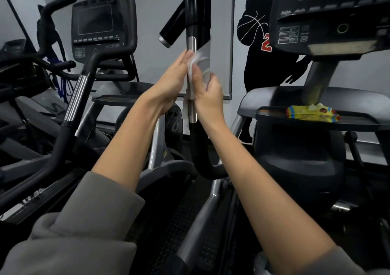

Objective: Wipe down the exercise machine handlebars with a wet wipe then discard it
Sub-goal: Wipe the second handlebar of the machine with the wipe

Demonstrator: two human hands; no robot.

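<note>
An upright handlebar (192, 110) of the exercise machine stands in the middle, black with a shiny silver section. A white wet wipe (195, 60) is wrapped around that silver section. My left hand (172, 80) presses the wipe against the bar from the left. From the right, my right hand (209, 91) pinches the wipe with thumb and fingers around the bar. A strip of the wipe hangs down beside the bar below my hands.
A yellow pack of wet wipes (312, 112) lies on the machine's tray (358, 122) at the right, under the console (329, 17). A second machine with its own console (95, 25) and handlebar (76, 97) stands at the left. A dark wall figure (263, 63) is behind.
</note>
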